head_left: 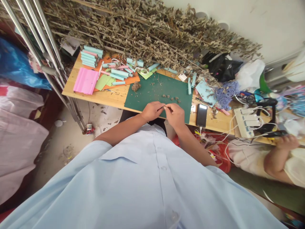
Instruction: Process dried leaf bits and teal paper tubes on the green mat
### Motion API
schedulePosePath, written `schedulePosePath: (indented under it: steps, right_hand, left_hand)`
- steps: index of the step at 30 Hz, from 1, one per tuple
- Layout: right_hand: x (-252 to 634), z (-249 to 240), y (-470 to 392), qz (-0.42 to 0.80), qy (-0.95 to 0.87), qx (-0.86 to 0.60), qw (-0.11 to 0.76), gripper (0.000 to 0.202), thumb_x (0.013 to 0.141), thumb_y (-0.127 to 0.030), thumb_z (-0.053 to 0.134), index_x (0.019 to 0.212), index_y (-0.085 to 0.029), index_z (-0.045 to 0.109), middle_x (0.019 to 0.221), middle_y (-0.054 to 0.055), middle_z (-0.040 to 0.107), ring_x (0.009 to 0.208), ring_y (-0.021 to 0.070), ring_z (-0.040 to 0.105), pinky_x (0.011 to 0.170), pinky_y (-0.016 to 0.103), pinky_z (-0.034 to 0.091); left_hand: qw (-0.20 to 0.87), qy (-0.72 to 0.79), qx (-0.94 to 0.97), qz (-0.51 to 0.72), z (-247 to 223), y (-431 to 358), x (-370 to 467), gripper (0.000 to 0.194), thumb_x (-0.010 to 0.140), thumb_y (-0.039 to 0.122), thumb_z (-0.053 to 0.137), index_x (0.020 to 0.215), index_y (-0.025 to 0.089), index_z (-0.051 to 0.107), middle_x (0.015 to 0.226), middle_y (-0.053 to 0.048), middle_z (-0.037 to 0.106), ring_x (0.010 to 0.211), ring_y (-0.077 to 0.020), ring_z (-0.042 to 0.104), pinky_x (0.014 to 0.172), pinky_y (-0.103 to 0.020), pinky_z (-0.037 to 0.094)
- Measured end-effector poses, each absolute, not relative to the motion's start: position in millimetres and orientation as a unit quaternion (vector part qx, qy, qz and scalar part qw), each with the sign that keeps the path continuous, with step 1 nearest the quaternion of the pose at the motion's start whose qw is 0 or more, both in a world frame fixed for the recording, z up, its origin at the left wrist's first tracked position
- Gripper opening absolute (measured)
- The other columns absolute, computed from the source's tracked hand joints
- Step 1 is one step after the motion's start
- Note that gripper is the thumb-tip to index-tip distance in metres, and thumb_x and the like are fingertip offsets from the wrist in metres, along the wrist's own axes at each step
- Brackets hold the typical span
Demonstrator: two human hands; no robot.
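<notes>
My left hand (152,111) and my right hand (175,115) meet at the near edge of a green cutting mat (145,97). Both are closed in a pinch, fingertips together around something small and dark that is too small to name. Just beyond my right hand, several small brown crumpled clumps (171,97) lie in a row on the mat. A larger clump of dried plant matter (136,86) sits near the mat's left side. Loose brown crumbs are scattered between them.
Dried leafy stalks (143,28) are piled along the back. Rolled paper tubes (119,73) and a pink paper stack (85,80) lie left. A phone (201,115), purple yarn-like strands (226,93) and a power strip (246,122) lie right, near another person's arm (277,159). Metal poles (51,47) stand left.
</notes>
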State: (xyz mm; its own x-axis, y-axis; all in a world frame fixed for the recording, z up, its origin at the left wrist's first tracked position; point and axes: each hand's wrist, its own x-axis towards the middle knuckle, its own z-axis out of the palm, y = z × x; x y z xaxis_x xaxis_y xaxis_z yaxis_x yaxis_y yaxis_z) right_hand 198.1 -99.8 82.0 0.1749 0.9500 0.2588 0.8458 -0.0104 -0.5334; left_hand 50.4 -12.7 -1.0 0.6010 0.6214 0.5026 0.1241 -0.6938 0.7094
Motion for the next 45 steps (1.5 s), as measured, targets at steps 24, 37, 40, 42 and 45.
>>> schedulePosePath:
  steps: [24, 37, 40, 42, 45]
  right_hand:
    - [199.2, 95.4, -102.9, 0.059, -0.704, -0.679, 0.201, 0.026, 0.104, -0.032, 0.053, 0.106, -0.025, 0.077, 0.11, 0.008, 0.076, 0.099, 0.0219, 0.071, 0.083, 0.032, 0.054]
    - [201.4, 78.4, -105.7, 0.094, -0.664, -0.681, 0.294, 0.022, 0.101, -0.034, 0.055, 0.104, -0.025, 0.076, 0.112, 0.011, 0.077, 0.104, 0.0242, 0.072, 0.095, 0.04, 0.059]
    - [200.2, 79.5, -100.3, 0.103, -0.659, -0.682, 0.302, 0.019, 0.1, -0.033, 0.057, 0.097, -0.025, 0.074, 0.106, 0.009, 0.078, 0.099, 0.0232, 0.072, 0.093, 0.038, 0.058]
    - [200.7, 80.2, -96.8, 0.115, -0.648, -0.685, 0.312, 0.018, 0.098, -0.033, 0.059, 0.093, -0.024, 0.074, 0.1, 0.008, 0.078, 0.092, 0.0224, 0.072, 0.089, 0.037, 0.058]
    - [202.2, 78.5, -92.1, 0.149, -0.61, -0.708, 0.325, 0.016, 0.094, -0.035, 0.062, 0.092, -0.023, 0.074, 0.091, 0.005, 0.078, 0.082, 0.021, 0.071, 0.083, 0.036, 0.057]
  left_hand:
    - [0.341, 0.221, 0.832, 0.377, 7.5, -13.7, 47.6, 0.03, 0.105, 0.027, 0.048, 0.114, 0.018, 0.075, 0.098, -0.01, 0.075, 0.092, -0.0197, 0.069, 0.086, -0.033, 0.055]
    - [0.338, 0.232, 0.836, 0.364, 2.8, -12.5, 49.7, 0.029, 0.102, 0.024, 0.052, 0.116, 0.018, 0.076, 0.104, -0.011, 0.077, 0.097, -0.0202, 0.071, 0.089, -0.033, 0.056]
    - [0.341, 0.23, 0.838, 0.36, 5.0, -12.3, 49.2, 0.028, 0.102, 0.024, 0.051, 0.113, 0.017, 0.076, 0.101, -0.01, 0.076, 0.096, -0.0202, 0.07, 0.088, -0.033, 0.056]
    - [0.339, 0.232, 0.838, 0.36, 6.0, -12.3, 48.9, 0.028, 0.102, 0.025, 0.051, 0.111, 0.017, 0.077, 0.099, -0.01, 0.076, 0.094, -0.0202, 0.07, 0.087, -0.033, 0.055]
    - [0.332, 0.231, 0.842, 0.358, 6.4, -12.2, 48.7, 0.028, 0.102, 0.025, 0.051, 0.108, 0.017, 0.077, 0.096, -0.01, 0.075, 0.092, -0.0199, 0.069, 0.085, -0.032, 0.054]
